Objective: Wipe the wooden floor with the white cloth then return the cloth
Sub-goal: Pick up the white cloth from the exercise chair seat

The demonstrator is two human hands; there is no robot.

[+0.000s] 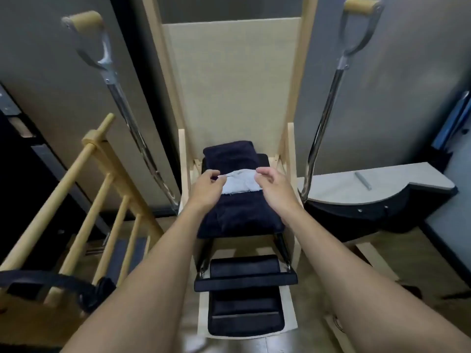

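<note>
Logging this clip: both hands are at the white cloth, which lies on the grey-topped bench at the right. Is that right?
Not quite. Both the left hand and the right hand are at the white cloth, but it lies on the dark cushion of the wooden chair in the middle, not on the grey-topped bench. The head view shows this.

Two bare forearms come in from the bottom edge of the view. No sleeve covers them; both are uncovered up to the edge of the picture. The left hand (206, 191) has no glove, no ring and no watch or band on the wrist. The right hand (274, 191) is the same: bare, with a plain wrist. The fingernails that show are short, without any polish.
</note>
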